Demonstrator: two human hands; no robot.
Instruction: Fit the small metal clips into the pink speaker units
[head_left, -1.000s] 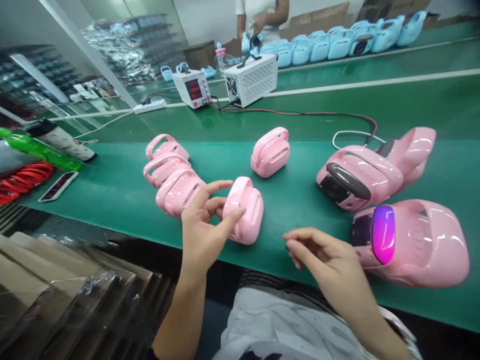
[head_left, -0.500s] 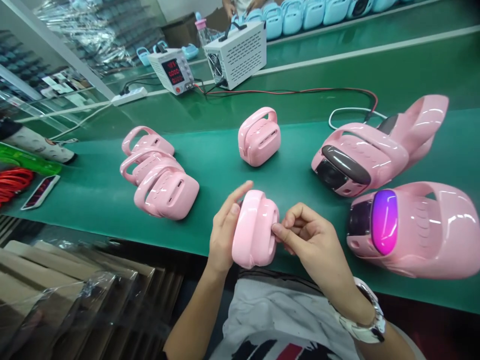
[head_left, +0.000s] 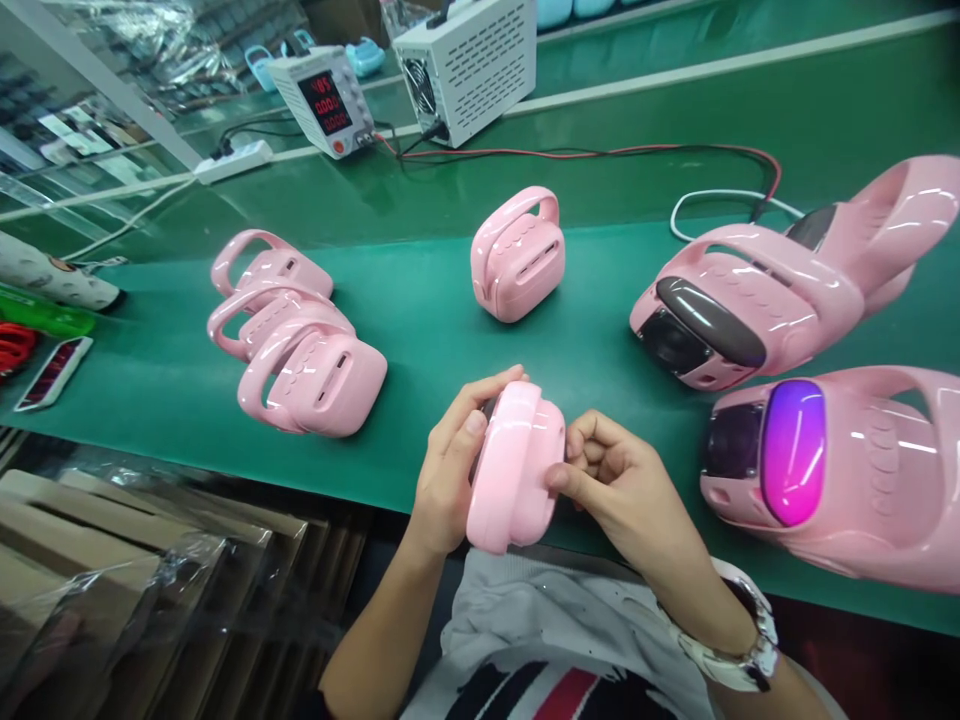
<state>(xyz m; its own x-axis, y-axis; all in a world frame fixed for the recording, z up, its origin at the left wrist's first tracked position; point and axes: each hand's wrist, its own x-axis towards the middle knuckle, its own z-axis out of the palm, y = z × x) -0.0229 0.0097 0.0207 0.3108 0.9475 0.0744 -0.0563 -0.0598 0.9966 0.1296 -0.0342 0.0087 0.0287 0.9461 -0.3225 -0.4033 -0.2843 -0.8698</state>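
Observation:
I hold a glossy pink speaker shell [head_left: 516,470] upright over the near edge of the green belt [head_left: 420,330]. My left hand [head_left: 448,465] grips its left side, fingers curled over the top. My right hand [head_left: 619,485] pinches its right edge with thumb and bent fingers; a watch sits on that wrist. A row of three similar pink shells [head_left: 289,335] lies to the left. One more pink shell [head_left: 517,255] stands upright farther back.
Two large pink speakers lie at the right, one with a dark front [head_left: 750,310], one with a lit purple panel [head_left: 825,470]. A power supply with red digits [head_left: 322,90], a white box [head_left: 469,60] and red and black cables sit behind. Plastic-wrapped cartons [head_left: 112,580] are lower left.
My left hand lifted the shell from the belt and brought it toward me. My right hand came in and pinched its right edge. The view tilted downward.

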